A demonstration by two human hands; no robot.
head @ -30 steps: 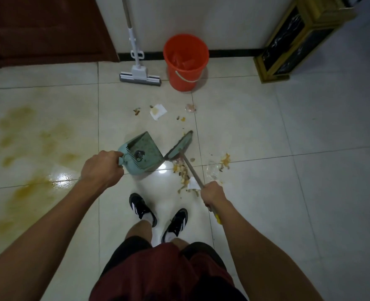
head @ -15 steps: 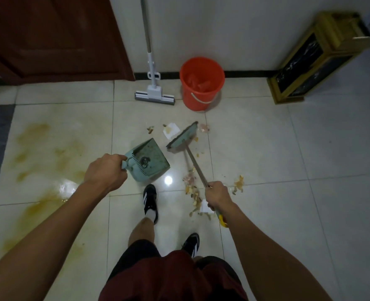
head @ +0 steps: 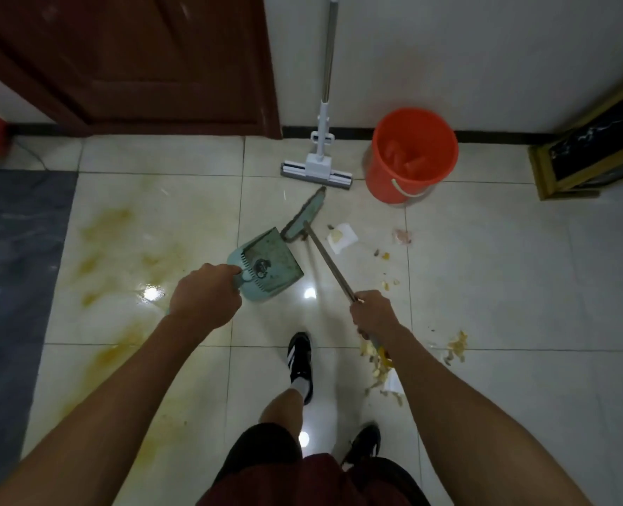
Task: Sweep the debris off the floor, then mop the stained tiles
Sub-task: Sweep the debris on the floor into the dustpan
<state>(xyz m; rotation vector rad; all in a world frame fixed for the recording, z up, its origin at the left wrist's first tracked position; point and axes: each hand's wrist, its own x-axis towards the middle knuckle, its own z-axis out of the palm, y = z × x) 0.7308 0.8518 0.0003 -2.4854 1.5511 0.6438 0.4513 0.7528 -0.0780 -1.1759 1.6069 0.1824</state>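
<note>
My left hand (head: 205,300) grips the dustpan (head: 266,264), my right hand (head: 375,315) the broom (head: 304,218). A careless stroke could flick scraps (head: 379,363) into the yellow stains (head: 109,228), smearing them.

Floor (head: 485,286): pale glossy tiles under my feet. Yellow-brown stains (head: 120,228) spread over the left tiles. A grey mat (head: 14,250) lies along the left edge. A mop (head: 317,169) and an orange bucket (head: 412,155) stand by the wall. A paper scrap (head: 344,238) and yellow crumbs (head: 456,346) lie scattered to my right.
</note>
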